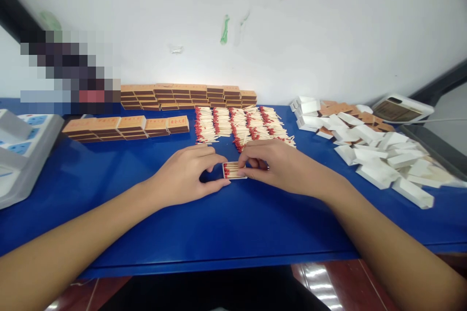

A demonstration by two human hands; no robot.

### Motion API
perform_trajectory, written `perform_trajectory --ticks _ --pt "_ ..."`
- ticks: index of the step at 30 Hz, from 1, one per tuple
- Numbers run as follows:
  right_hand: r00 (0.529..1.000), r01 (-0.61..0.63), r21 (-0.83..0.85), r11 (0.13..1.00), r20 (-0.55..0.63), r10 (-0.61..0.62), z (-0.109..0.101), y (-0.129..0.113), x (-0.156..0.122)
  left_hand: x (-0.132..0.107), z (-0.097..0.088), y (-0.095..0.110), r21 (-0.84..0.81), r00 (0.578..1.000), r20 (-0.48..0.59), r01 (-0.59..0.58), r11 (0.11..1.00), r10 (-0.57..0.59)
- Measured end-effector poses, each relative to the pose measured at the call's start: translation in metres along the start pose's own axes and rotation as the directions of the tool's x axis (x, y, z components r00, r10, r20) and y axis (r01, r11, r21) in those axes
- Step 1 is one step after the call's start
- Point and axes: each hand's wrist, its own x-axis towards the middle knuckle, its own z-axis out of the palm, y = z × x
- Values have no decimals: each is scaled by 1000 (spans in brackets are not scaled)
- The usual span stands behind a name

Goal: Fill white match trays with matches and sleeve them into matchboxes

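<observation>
A small white matchbox tray filled with red-tipped matches lies on the blue table. My left hand pinches its left end between thumb and forefinger. My right hand is curled over its right end, fingertips pressing on the matches. Just behind the hands lie rows of loose red-tipped matches.
Stacks of brown matchboxes line the wall, and a shorter row sits at the left. A heap of empty white trays and brown sleeves lies at the right. A white power strip is at the far left.
</observation>
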Motion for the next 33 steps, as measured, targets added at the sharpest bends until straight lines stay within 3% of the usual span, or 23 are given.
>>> perform_trajectory --ticks 7,12,14,17,20,23,27,31,33 --pt "1000 -27 -1 1000 0 27 -10 3 -4 0 1 0 -21 1000 -25 -8 1000 8" --pt "980 -171 -52 984 -109 165 -36 16 -16 1 -4 -2 -64 976 -216 -9 998 -5" --pt "969 -236 -80 969 -94 228 -47 25 -23 1 -6 -3 -61 990 -133 30 998 -38" --pt "956 -286 -99 953 29 290 -56 34 -29 0 -5 -4 -74 996 -20 90 993 -92" --pt "929 -316 -106 943 168 330 -52 34 -27 0 -4 -4 -83 989 -55 133 988 -138" --pt "916 -318 -80 945 231 328 -44 29 -22 0 -4 -4 -101 989 -17 145 984 -148" --pt "911 -301 -52 952 279 303 -35 25 -20 1 -6 -5 -112 982 -57 174 978 -181" --pt "910 -299 -66 952 281 305 -33 27 -21 0 -7 -7 -49 987 4 164 985 -164" --pt "924 -286 -47 957 251 289 -34 26 -21 0 -8 -6 -45 986 -14 166 985 -167"
